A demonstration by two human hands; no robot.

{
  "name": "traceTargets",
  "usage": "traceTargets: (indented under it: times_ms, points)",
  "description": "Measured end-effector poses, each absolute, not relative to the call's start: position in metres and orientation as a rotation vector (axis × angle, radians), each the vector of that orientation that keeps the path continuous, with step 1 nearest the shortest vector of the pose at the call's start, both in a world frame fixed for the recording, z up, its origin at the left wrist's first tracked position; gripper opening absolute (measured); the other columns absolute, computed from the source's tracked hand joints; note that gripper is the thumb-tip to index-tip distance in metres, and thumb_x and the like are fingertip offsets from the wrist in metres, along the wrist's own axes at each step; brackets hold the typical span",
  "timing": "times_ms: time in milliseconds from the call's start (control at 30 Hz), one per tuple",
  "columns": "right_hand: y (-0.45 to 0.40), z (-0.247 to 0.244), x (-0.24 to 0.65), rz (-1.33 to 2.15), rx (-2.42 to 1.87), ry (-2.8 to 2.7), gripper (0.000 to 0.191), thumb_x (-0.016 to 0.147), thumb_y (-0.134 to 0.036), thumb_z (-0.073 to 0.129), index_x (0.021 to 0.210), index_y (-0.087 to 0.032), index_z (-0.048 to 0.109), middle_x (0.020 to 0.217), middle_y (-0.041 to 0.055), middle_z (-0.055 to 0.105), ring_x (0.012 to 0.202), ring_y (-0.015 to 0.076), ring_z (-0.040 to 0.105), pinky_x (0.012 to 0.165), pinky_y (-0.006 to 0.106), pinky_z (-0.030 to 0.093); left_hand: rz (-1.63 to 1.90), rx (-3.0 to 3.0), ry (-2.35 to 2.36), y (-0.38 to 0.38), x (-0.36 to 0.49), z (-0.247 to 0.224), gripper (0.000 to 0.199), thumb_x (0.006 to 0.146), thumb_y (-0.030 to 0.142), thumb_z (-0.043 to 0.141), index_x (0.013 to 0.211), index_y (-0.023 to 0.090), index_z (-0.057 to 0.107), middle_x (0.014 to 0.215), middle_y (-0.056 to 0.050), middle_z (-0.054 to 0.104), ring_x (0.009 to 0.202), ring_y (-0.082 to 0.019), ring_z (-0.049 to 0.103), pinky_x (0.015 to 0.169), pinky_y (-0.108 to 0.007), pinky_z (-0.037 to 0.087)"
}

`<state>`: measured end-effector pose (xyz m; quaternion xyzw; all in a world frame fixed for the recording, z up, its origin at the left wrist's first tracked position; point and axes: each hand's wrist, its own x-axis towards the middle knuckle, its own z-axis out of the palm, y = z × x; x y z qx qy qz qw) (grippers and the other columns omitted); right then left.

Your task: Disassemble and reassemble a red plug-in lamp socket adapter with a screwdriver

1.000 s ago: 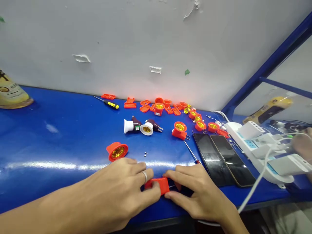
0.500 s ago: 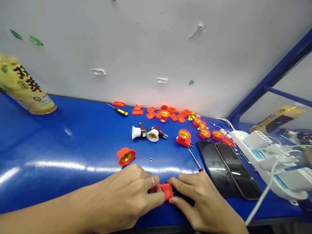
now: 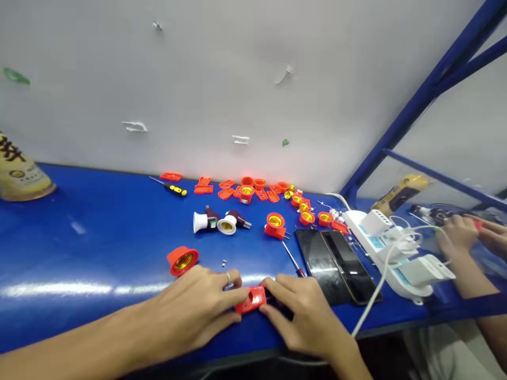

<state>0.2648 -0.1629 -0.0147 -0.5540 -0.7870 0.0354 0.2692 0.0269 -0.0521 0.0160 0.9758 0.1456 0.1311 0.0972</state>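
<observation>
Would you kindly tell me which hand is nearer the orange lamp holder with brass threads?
Left: the left hand lies just in front of the orange plastic lamp holder; the right hand is farther off, to its right.

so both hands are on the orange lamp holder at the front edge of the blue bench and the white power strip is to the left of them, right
Not quite: the head view shows the white power strip to the right of the hands, not the left. The rest stands: the left hand and right hand are both on the orange lamp holder at the front edge of the blue bench.
</observation>
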Motion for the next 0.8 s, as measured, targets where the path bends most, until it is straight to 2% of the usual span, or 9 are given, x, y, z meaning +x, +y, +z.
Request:
traceTargets:
  times_ms: [67, 200, 267, 367, 433, 567, 633, 800]
  points:
    - [-0.165, -0.018, 0.268, 0.116, -1.46, -2.102, 0.019, 0.104, -0.029, 0.061, 0.119, -0.021, 0.068, 0.086, 0.0008, 0.07, 0.076, 0.0186, 0.067, 0.066, 0.031, 0.04, 0.386, 2.804, 0.507, -0.054, 0.026, 0.006, 0.022, 0.094, 0.014, 0.072, 0.11, 0.028, 0.069, 0.106, 0.003, 0.074, 0.08, -0.016, 0.071, 0.07, -0.027, 0.047]
    - [-0.168, -0.021, 0.271, 0.143, -1.389, -2.078, 0.02, 0.105, -0.029, 0.06, 0.122, -0.021, 0.068, 0.088, 0.0017, 0.071, 0.075, 0.0174, 0.068, 0.067, 0.03, 0.044, 0.404, 2.58, 0.62, -0.063, 0.025, -0.001, 0.021, 0.092, 0.011, 0.071, 0.108, 0.026, 0.068, 0.095, 0.003, 0.073, 0.08, -0.017, 0.07, 0.067, -0.028, 0.046]
    - [-0.168, -0.02, 0.271, 0.148, -1.37, -2.069, 0.019, 0.106, -0.028, 0.06, 0.122, -0.021, 0.068, 0.091, 0.0025, 0.073, 0.076, 0.0171, 0.069, 0.068, 0.03, 0.046, 0.424, 2.518, 0.7, -0.066, 0.026, 0.0, 0.033, 0.088, 0.012, 0.076, 0.117, 0.026, 0.067, 0.096, 0.003, 0.074, 0.086, -0.019, 0.073, 0.068, -0.028, 0.048]
    - [-0.168, -0.021, 0.271, 0.154, -1.361, -2.061, 0.018, 0.106, -0.028, 0.06, 0.121, -0.022, 0.068, 0.091, 0.0025, 0.073, 0.075, 0.0167, 0.069, 0.067, 0.029, 0.047, 0.462, 2.546, 0.755, -0.068, 0.027, 0.003, 0.057, 0.082, 0.019, 0.082, 0.135, 0.027, 0.063, 0.109, 0.0, 0.077, 0.097, -0.023, 0.075, 0.077, -0.03, 0.055]
    - [-0.168, -0.023, 0.271, 0.163, -1.369, -2.064, 0.018, 0.106, -0.028, 0.061, 0.12, -0.022, 0.069, 0.089, 0.0021, 0.072, 0.074, 0.0169, 0.069, 0.067, 0.03, 0.047, 0.483, 2.587, 0.708, -0.068, 0.028, 0.003, 0.052, 0.085, 0.025, 0.083, 0.134, 0.029, 0.066, 0.114, 0.001, 0.076, 0.096, -0.022, 0.076, 0.081, -0.031, 0.057]
    - [-0.168, -0.028, 0.272, 0.188, -1.402, -2.07, 0.018, 0.105, -0.029, 0.063, 0.12, -0.022, 0.07, 0.083, 0.0013, 0.069, 0.071, 0.0168, 0.066, 0.065, 0.03, 0.045, 0.631, 2.636, 0.638, -0.069, 0.028, -0.005, 0.028, 0.096, 0.031, 0.074, 0.124, 0.032, 0.071, 0.116, 0.001, 0.076, 0.087, -0.019, 0.075, 0.076, -0.03, 0.057]
    - [-0.167, -0.028, 0.271, 0.19, -1.42, -2.064, 0.017, 0.105, -0.03, 0.063, 0.117, -0.022, 0.071, 0.083, 0.0014, 0.07, 0.07, 0.0165, 0.066, 0.064, 0.029, 0.046, 0.664, 2.646, 0.665, -0.071, 0.027, -0.01, 0.026, 0.097, 0.03, 0.072, 0.123, 0.031, 0.07, 0.119, 0.0, 0.076, 0.09, -0.02, 0.075, 0.079, -0.031, 0.057]
    - [-0.162, -0.027, 0.27, 0.122, -1.377, -2.082, 0.022, 0.108, -0.037, 0.058, 0.109, -0.021, 0.073, 0.078, 0.0008, 0.07, 0.065, 0.0156, 0.068, 0.061, 0.027, 0.05, 0.646, 2.661, 0.702, -0.074, 0.027, -0.018, 0.032, 0.088, 0.025, 0.079, 0.119, 0.028, 0.07, 0.122, -0.003, 0.076, 0.092, -0.022, 0.076, 0.08, -0.032, 0.059]
